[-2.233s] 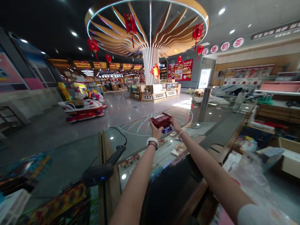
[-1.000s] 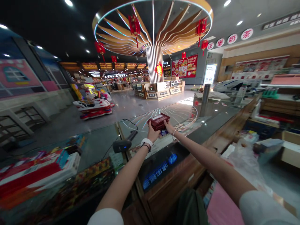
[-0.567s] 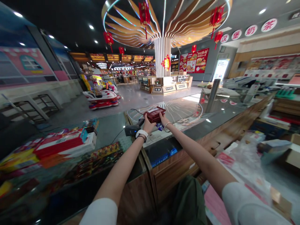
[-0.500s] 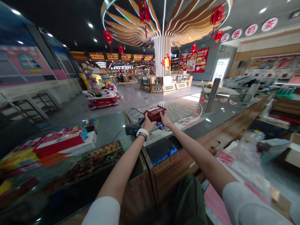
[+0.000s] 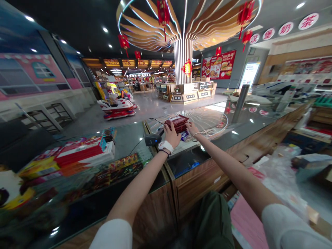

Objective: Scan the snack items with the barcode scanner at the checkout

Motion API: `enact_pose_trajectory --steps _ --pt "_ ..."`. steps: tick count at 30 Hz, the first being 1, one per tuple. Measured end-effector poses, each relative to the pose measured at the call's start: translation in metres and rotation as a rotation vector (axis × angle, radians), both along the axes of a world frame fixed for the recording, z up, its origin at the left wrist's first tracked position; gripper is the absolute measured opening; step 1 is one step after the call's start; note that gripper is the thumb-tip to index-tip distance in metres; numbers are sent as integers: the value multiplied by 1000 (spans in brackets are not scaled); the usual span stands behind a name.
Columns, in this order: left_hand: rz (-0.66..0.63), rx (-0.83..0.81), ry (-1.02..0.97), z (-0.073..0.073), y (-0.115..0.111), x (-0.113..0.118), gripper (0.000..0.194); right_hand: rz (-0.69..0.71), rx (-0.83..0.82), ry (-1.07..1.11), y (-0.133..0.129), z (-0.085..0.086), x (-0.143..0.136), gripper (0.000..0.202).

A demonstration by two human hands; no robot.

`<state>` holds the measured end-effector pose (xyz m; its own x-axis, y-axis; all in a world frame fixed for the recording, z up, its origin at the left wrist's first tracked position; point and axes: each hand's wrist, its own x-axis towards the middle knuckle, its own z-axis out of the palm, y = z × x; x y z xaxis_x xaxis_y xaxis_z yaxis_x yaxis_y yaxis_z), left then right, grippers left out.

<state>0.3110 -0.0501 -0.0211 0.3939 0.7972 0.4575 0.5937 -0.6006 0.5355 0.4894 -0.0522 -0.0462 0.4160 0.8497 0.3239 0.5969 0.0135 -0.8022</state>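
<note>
Have left hand [image 5: 173, 136] over the near left end of dark red packets [image 5: 177, 123], with fingers reaching onto the top. Have right hand [image 5: 192, 128] at the right end, with fingertips touching. Cannot tell, for either hand, whether grasping firmly or only resting. See packets stacked a few deep over the glass counter [image 5: 221, 140], with a pale label on top. Cannot tell whether lying on the glass or held just above it.

See a purple packet [image 5: 184, 135] close by the stack's near side, between both hands. See a black scanner [image 5: 152, 139] just left of left hand, with a small blue light showing and a cable [image 5: 156, 120] curving behind. Wear a white band [image 5: 166, 146] on left wrist, and a thin bracelet [image 5: 196, 134] on right wrist.

Find red and white boxes [image 5: 81, 150] farther left on the counter, next to a yellow packet [image 5: 41, 168]. Make out dim goods [image 5: 124, 166] nearer, too blurred to name.

See green trousers [image 5: 214, 221] below, beside a pink sheet [image 5: 247, 221], and clear plastic [image 5: 281, 173] crumpled at right. Look past the counter to a toy ride [image 5: 118, 106] at left, a striped column [image 5: 183, 60] at centre, red lanterns [image 5: 163, 14] overhead and a red poster [image 5: 219, 65] beyond.
</note>
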Motion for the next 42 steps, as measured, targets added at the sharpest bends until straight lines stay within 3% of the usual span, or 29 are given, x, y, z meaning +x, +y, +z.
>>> enact_pose_trajectory --steps 3,7,11,15,21,29,36,42 --pt "-114 123 88 0 -24 -9 81 -31 24 -142 -22 3 10 53" --pt "-225 211 185 -6 -45 -18 64 204 134 -559 -53 -3 15 60" --pt "-239 217 247 -13 -49 -21 57 279 50 -758 -71 -15 12 66" --pt "-216 190 254 -18 -41 -21 55 299 -20 -790 -70 -18 9 68" --pt "-250 155 296 -21 -35 -21 49 318 -99 -857 -52 -7 1 68" --pt "-289 151 291 -20 -36 -22 42 311 8 -924 -49 2 -8 37" --pt "-241 231 265 -6 -41 -36 38 281 131 -989 -57 22 -20 33" --pt "-184 312 326 12 -41 -74 40 305 201 -998 -52 41 -57 32"
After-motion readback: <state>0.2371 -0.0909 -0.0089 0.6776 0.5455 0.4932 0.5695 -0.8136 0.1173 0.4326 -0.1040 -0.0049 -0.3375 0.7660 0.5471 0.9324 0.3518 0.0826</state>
